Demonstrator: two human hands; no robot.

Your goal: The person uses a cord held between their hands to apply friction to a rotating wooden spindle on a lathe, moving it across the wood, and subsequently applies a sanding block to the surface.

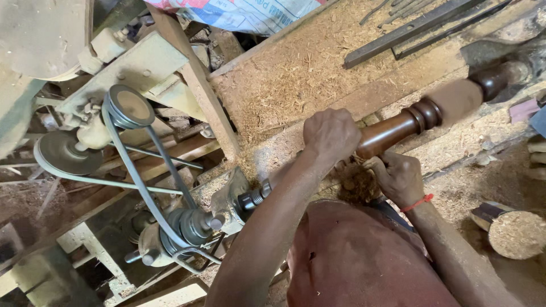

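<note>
The lathe bench [296,74] fills the view, thick with sawdust, and its far edges run out of frame. To the left of the fingers sit the belt [139,187] and pulleys [131,106], half hidden among timber framing. The turned wooden spindle [418,116] lies with its long axis running up to the right, away from the fingers, and its pale, blurred section near the far end is hard to read. The left hand [331,135] is clenched over the near end, which is hidden beneath it. The right hand [398,177], a red band [417,203] at the wrist, has its fingers curled just below the spindle; whatever it holds I cannot make out. Beyond the fingers, top right, lie dark metal bars [421,25].
</note>
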